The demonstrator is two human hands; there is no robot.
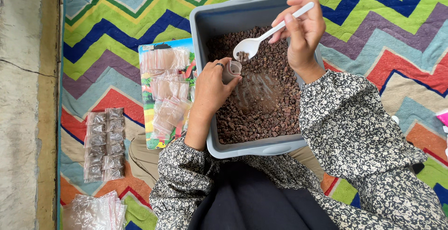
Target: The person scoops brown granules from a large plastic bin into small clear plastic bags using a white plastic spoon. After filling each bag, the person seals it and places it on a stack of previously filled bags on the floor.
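Seated person filling a small bag from a gray tub (pixel 200 48) of reddish-brown gravel (pixel 261 99). The left hand (pixel 210 87) is curled closed around a small clear bag (pixel 232 70), holding its mouth up just above the gravel. The right hand (pixel 303 27) pinches the handle of a white plastic spoon (pixel 261 38) with thumb and fingers closed; the bowl, carrying a few stones, hangs just above and beside the bag's mouth. Likely faults: the bag's mouth looks narrower than the spoon bowl, so a quick or off-centre tilt could scatter stones back into the tub; a slack grip could let the mouth fold shut. Beyond the left hand, empty bags (pixel 165 90) lie on a printed sheet, with filled bags (pixel 103 143) farther out on the zigzag mat (pixel 116 29).
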